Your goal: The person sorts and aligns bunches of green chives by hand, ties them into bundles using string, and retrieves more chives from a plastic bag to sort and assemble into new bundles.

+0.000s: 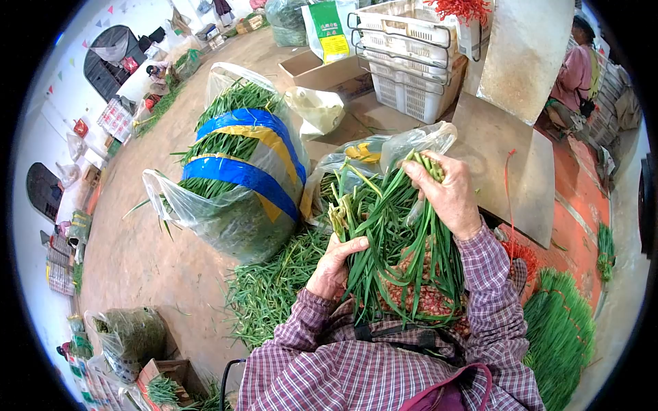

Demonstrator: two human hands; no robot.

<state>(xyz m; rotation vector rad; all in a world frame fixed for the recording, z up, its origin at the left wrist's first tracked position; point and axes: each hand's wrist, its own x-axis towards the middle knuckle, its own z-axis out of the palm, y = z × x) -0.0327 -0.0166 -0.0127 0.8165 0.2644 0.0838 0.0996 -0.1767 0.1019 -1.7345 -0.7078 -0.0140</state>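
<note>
My right hand is closed around the pale stem ends of several long green stalks that look like garlic chives, and their flat leaves hang down over my lap. My left hand, lower and to the left, grips another bunch of these chives, its cut pale ends pointing up. The leaves of both bunches overlap between the hands. Under them a reddish patterned cloth covers my lap. Loose green leaves are heaped on the floor at my left.
A large clear bag stuffed with greens and banded in blue tape stands at front left. White crates are stacked ahead, beside metal sheets. Tied green bundles lie at right. A co-worker sits at far right.
</note>
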